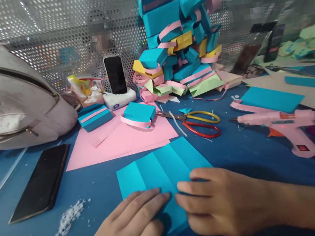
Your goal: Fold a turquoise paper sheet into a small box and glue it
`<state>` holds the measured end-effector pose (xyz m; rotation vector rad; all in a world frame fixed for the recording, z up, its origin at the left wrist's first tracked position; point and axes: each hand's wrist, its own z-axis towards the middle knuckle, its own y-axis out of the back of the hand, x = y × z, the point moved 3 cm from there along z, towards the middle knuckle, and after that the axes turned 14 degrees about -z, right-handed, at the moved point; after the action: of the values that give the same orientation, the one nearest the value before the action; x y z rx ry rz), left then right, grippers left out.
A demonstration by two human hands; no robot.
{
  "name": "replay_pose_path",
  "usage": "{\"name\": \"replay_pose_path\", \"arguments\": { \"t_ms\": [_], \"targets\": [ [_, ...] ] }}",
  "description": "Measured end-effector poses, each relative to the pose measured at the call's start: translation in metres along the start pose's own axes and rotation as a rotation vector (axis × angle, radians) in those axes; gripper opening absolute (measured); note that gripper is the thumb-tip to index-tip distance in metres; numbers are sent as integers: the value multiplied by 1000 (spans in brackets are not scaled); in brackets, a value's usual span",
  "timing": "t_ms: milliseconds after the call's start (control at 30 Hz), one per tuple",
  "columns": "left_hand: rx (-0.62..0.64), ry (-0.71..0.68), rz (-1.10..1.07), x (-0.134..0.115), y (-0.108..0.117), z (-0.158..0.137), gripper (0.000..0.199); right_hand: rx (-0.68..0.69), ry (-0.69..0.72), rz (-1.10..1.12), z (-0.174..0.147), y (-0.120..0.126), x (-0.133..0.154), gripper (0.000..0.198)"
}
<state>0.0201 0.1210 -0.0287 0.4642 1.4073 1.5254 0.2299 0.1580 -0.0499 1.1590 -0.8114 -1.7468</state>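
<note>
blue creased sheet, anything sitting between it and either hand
Nothing visible does: the left hand and right hand are both directly on the blue sheet. The pink paper and scissors lie beyond its far edge, and the glue gun off to the right.

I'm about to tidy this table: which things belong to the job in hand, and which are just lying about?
Likely the job's:
creased blue paper sheet under the left hand and right hand
metal scissors with red and yellow handles
pink plastic glue gun

Probably lying about:
white zipped bag
flat black rectangular phone
</note>
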Motion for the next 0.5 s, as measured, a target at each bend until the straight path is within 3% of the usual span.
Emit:
{"name": "replay_pose_path", "arguments": {
  "t_ms": [167, 333, 500],
  "targets": [
    [149, -6, 89, 6, -11, -7, 59, -40, 108, 38, -2, -1, -1, 17],
    [59, 38, 183, 12, -31, -23, 71, -37, 98, 54, -3, -1, 0, 21],
    [30, 35, 282, 9, -32, -24, 73, -43, 92, 58, -3, -2, 0, 19]
  ]
}}
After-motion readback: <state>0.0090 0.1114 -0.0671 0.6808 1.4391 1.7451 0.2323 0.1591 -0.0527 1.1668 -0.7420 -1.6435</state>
